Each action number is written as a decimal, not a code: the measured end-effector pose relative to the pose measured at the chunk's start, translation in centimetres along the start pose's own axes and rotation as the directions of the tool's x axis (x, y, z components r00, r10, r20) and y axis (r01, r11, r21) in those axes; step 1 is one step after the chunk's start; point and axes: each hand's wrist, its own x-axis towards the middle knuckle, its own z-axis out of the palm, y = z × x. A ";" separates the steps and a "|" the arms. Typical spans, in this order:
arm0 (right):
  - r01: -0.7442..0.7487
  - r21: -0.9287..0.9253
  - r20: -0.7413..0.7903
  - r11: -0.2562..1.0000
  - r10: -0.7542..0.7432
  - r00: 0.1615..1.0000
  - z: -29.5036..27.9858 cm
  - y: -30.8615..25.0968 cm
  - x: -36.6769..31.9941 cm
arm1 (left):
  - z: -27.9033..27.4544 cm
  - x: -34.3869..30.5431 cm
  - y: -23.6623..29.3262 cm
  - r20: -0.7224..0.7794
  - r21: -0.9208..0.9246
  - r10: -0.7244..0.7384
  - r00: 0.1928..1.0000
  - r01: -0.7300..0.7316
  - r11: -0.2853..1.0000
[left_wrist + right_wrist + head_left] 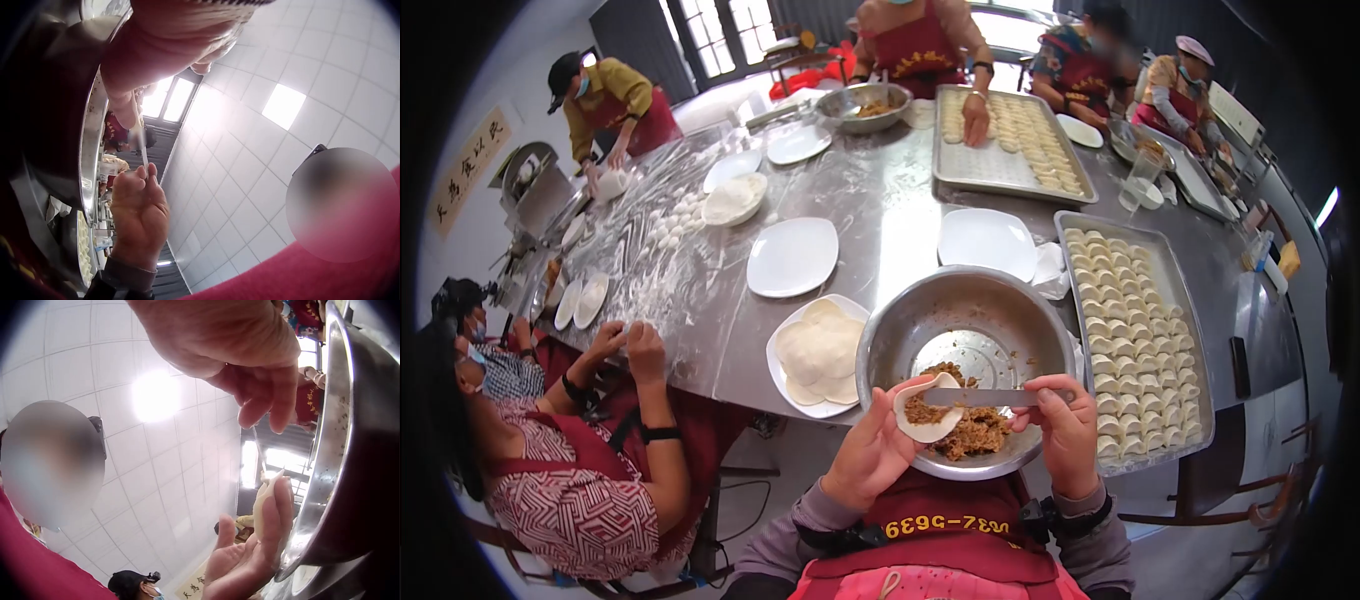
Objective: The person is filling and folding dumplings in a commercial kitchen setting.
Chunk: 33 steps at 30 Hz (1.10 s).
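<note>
Steel bench (865,222), near edge: dumpling wrapper (930,433) apparently being filled.
Wrapper cupped in left grip (868,452); spatula (990,397) pinched by right grip (1068,438); folding likely called for.

From my remote seat, I see the bare right hand (228,340) in the near part, its fingertips pinching a thin, straight, pale strip (258,451). The strip's other end reaches a soft, cream-coloured dough wrapper (260,515); whether they touch, I cannot tell. The bare left hand (247,565) holds this wrapper bent against its fingers, with the thumb standing apart. At the right I have a large, round, shiny metal bowl (334,447), brown bits sticking to its inner wall. Far behind are bright windows (249,465); at the left, a white tiled ceiling (59,419).
</note>
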 end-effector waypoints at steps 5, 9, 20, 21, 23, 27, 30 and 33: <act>0.156 -0.040 -0.044 0.987 -0.158 0.986 -0.4 -2.4 -1.2 | -0.9 -0.5 0.5 -0.065 0.013 0.106 0.992 -0.105 0.994; 0.212 -0.566 0.120 0.797 -0.175 0.977 -1.8 -3.5 -3.3 | -1.4 -1.2 2.0 -0.105 0.058 0.164 0.981 -0.158 0.986; 0.628 -0.764 0.633 0.148 -0.018 0.774 -1.8 -2.3 -4.4 | 1.0 -0.7 1.2 -0.006 0.128 -0.042 0.999 0.042 0.991; 0.612 -0.765 0.615 0.198 -0.057 0.787 -1.8 -2.9 -4.3 | 1.6 -0.6 1.1 0.010 0.134 -0.053 0.999 0.051 0.990; 0.574 -0.762 0.564 0.300 -0.129 0.816 -1.9 -3.8 -4.2 | 2.5 -0.2 0.7 0.030 0.145 -0.091 0.995 0.086 0.986; 0.665 -0.741 0.545 0.094 -0.493 0.678 -0.9 -2.3 -3.5 | 3.1 0.4 -0.2 0.104 0.121 -0.208 0.973 0.196 0.973; 0.750 -0.659 0.657 -0.050 -0.523 0.543 -0.4 -1.2 -3.3 | 3.5 0.7 -0.6 0.133 0.097 -0.264 0.955 0.253 0.963; 0.791 -0.612 0.671 -0.004 -0.532 0.517 0.0 -0.7 -3.0 | 3.4 0.9 -1.1 0.144 0.117 -0.294 0.945 0.278 0.953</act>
